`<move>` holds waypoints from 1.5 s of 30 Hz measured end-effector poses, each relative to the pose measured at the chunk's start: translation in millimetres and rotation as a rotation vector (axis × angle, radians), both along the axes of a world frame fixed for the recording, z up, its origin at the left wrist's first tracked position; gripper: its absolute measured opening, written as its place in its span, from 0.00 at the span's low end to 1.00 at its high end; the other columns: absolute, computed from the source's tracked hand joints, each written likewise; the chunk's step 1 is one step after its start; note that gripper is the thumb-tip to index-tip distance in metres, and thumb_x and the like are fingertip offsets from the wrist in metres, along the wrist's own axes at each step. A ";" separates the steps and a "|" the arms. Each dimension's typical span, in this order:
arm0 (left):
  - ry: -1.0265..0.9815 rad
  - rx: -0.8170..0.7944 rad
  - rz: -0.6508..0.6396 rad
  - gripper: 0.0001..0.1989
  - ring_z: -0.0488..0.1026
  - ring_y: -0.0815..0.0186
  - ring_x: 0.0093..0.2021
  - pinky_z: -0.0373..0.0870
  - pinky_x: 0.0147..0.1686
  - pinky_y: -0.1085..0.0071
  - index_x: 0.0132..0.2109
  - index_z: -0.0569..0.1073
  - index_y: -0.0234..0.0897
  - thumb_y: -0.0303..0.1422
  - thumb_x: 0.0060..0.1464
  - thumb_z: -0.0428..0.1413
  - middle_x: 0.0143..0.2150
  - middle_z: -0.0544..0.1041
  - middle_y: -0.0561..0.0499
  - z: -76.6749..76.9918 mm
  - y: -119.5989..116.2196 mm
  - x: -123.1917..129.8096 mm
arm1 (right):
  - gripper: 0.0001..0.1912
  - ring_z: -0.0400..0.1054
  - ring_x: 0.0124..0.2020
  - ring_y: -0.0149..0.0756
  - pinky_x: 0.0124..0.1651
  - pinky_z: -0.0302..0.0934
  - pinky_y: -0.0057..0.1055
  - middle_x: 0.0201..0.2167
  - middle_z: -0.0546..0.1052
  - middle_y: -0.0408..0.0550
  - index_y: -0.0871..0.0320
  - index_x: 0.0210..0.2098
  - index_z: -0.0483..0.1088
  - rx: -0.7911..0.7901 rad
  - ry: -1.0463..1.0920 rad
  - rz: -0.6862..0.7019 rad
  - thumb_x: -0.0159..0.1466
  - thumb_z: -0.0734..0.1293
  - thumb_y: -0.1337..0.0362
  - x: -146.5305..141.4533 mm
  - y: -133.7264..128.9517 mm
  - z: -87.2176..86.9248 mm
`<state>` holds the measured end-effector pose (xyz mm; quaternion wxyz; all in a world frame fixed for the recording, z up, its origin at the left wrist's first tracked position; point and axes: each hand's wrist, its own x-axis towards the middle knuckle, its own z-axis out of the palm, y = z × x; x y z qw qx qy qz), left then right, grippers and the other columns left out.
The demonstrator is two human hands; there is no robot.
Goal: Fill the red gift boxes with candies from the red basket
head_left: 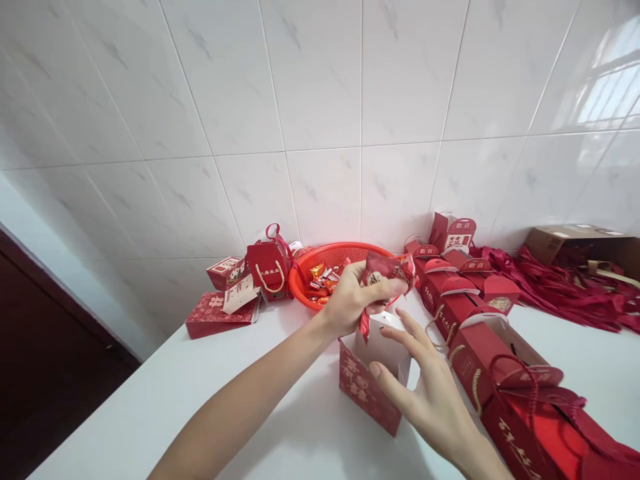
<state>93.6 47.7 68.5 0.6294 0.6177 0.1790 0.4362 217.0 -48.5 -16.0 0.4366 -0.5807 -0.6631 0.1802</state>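
Over the open box (pixel 367 393) on the tabletop (pixel 280 413), left fingers (pixel 383 291) grasp wrapped candies (pixel 377 265), bunched probably so none slips, while right fingers (pixel 411 345), released, spread near its rim, probably for steadying.

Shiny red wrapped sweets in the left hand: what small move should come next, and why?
Probably lower the left hand and release the shiny red wrapped sweets into the printed red cardboard box: its open top faces up beneath them, and the right hand, fingers spread by the opening, looks free to steady it.
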 end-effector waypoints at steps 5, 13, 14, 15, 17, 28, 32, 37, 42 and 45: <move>0.037 0.064 0.026 0.17 0.68 0.72 0.27 0.65 0.30 0.74 0.34 0.77 0.33 0.39 0.41 0.71 0.29 0.73 0.54 -21.2 -4.1 -5.0 | 0.23 0.57 0.69 0.53 0.66 0.57 0.52 0.68 0.63 0.60 0.57 0.51 0.74 0.004 0.050 -0.002 0.60 0.68 0.52 0.6 2.8 1.9; 0.176 0.189 -0.062 0.08 0.73 0.66 0.38 0.68 0.42 0.69 0.35 0.78 0.35 0.29 0.43 0.66 0.40 0.75 0.49 -18.9 -3.5 -31.6 | 0.19 0.60 0.67 0.53 0.64 0.59 0.51 0.64 0.68 0.56 0.54 0.50 0.74 0.038 0.082 0.043 0.61 0.68 0.54 0.1 3.0 5.6; 0.188 0.190 -0.059 0.08 0.73 0.64 0.39 0.69 0.43 0.68 0.34 0.77 0.35 0.29 0.43 0.65 0.42 0.75 0.48 -20.0 -3.3 -33.8 | 0.19 0.60 0.67 0.52 0.64 0.60 0.49 0.64 0.68 0.56 0.54 0.50 0.74 0.039 0.087 0.046 0.61 0.68 0.54 0.0 2.7 6.5; 0.193 0.184 -0.059 0.07 0.73 0.63 0.40 0.69 0.43 0.67 0.33 0.77 0.35 0.29 0.43 0.64 0.44 0.76 0.47 -21.2 -3.2 -35.5 | 0.19 0.60 0.68 0.52 0.64 0.60 0.48 0.64 0.68 0.55 0.54 0.50 0.74 0.036 0.091 0.045 0.61 0.68 0.55 -0.1 2.4 7.3; 0.205 0.169 -0.062 0.05 0.73 0.62 0.41 0.69 0.42 0.67 0.31 0.75 0.34 0.29 0.44 0.63 0.45 0.76 0.45 -23.6 -3.0 -38.0 | 0.19 0.59 0.68 0.51 0.64 0.60 0.47 0.65 0.68 0.54 0.53 0.50 0.75 0.020 0.096 0.036 0.60 0.68 0.55 -0.3 1.6 8.4; 0.398 0.368 0.078 0.12 0.72 0.60 0.49 0.70 0.51 0.63 0.42 0.77 0.37 0.34 0.49 0.64 0.53 0.74 0.44 -28.2 5.9 -66.5 | 0.13 0.61 0.68 0.49 0.62 0.64 0.45 0.69 0.63 0.54 0.52 0.48 0.73 0.129 0.039 0.024 0.68 0.65 0.54 4.3 5.1 -10.8; 0.570 0.367 0.010 0.36 0.67 0.53 0.61 0.65 0.61 0.57 0.61 0.69 0.43 0.35 0.44 0.69 0.62 0.70 0.44 -33.0 6.2 -78.5 | 0.14 0.63 0.66 0.47 0.59 0.67 0.41 0.66 0.67 0.53 0.49 0.53 0.71 0.255 0.046 0.023 0.68 0.66 0.56 5.3 8.5 -15.9; 0.594 0.362 0.063 0.39 0.66 0.52 0.64 0.64 0.62 0.56 0.65 0.66 0.45 0.33 0.46 0.69 0.64 0.69 0.44 -44.6 6.6 -76.6 | 0.22 0.62 0.66 0.47 0.63 0.64 0.45 0.66 0.66 0.51 0.46 0.59 0.65 0.365 0.152 0.040 0.67 0.69 0.61 5.5 12.7 -23.7; 0.529 0.380 0.052 0.15 0.76 0.62 0.44 0.72 0.47 0.65 0.47 0.77 0.37 0.30 0.51 0.64 0.44 0.78 0.48 -52.9 11.0 -70.1 | 0.23 0.69 0.61 0.46 0.60 0.67 0.45 0.62 0.70 0.53 0.48 0.60 0.64 0.396 0.212 0.064 0.67 0.69 0.65 5.3 14.4 -27.4; 0.520 0.495 0.072 0.02 0.72 0.65 0.38 0.70 0.42 0.69 0.32 0.76 0.35 0.27 0.53 0.59 0.34 0.76 0.51 -54.7 11.0 -66.9 | 0.12 0.68 0.62 0.45 0.60 0.67 0.42 0.60 0.72 0.52 0.50 0.50 0.73 0.449 0.109 0.057 0.67 0.69 0.65 5.4 13.3 -24.0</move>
